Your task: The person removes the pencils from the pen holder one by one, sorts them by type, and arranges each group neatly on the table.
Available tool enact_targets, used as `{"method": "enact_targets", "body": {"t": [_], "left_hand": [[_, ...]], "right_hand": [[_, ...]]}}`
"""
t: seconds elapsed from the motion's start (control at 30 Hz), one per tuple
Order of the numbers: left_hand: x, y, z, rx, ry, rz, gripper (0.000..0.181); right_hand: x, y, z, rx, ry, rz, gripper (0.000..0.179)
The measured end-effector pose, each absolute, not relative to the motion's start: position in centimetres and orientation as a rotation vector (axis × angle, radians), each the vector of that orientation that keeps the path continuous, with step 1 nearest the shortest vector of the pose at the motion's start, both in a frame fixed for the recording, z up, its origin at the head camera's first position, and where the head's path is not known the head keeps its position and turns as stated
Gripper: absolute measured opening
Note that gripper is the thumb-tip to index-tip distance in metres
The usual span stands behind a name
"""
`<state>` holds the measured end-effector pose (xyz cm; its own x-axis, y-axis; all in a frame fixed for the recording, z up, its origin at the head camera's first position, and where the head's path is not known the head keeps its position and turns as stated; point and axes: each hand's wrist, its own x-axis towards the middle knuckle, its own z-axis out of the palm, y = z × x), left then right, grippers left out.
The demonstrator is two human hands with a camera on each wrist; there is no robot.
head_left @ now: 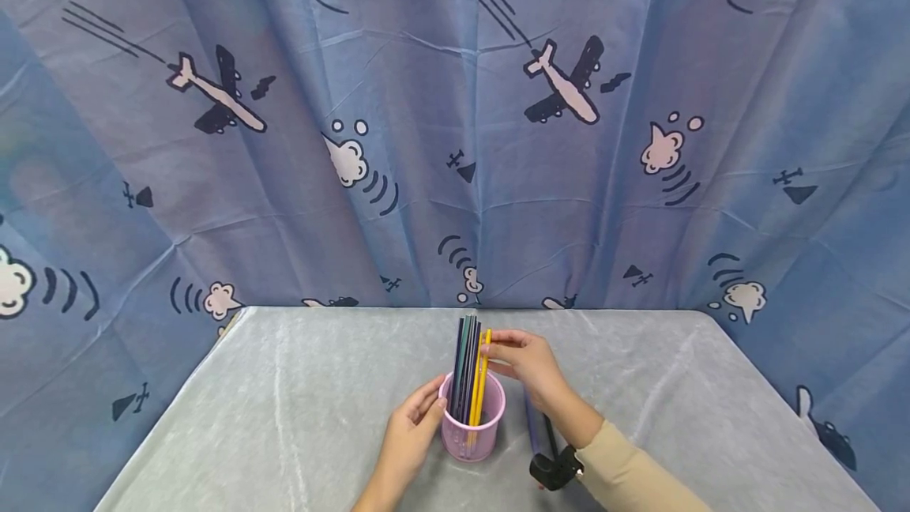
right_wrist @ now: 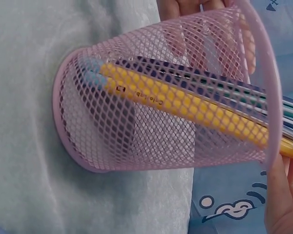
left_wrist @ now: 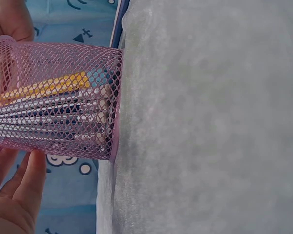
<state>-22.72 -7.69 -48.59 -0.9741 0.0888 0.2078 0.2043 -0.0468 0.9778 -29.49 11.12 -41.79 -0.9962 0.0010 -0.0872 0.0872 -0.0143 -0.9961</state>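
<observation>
A pink mesh pencil cup (head_left: 469,441) stands upright on the table, with several dark and green pencils (head_left: 464,370) leaning in it. Two yellow pencils (right_wrist: 178,105) lean beside them, their blue ends down at the cup's base. My left hand (head_left: 411,425) holds the cup at its left side, thumb and fingers at the rim. At the upper part of the yellow pencils, my right hand (head_left: 526,362) pinches one between thumb and fingers. The left hand (left_wrist: 17,195) shows below the cup in the left wrist view.
Under my right forearm lie a long purple thing (head_left: 531,425) and a dark one (head_left: 550,437), partly hidden by the black wrist device (head_left: 554,468). A pale cloth covers the table (head_left: 341,385). Behind it hangs a blue curtain (head_left: 441,243) printed with planes.
</observation>
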Motion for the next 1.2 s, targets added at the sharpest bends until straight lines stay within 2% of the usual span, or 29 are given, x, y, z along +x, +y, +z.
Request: {"method": "enact_targets", "body": {"t": [0.5, 1.2], "left_hand": [[-22.7, -7.5, -48.3, -0.3, -2.128, -2.185, 0.044], [-22.7, -7.6, -48.6, -0.312, -2.122, -2.18, 0.046]], "right_hand": [[-29.3, 12.9, -39.9, 0.059, 2.171, -2.178, 0.039], [-28.8, 14.3, -37.2, -0.007, 2.21, -2.165, 0.028]]}}
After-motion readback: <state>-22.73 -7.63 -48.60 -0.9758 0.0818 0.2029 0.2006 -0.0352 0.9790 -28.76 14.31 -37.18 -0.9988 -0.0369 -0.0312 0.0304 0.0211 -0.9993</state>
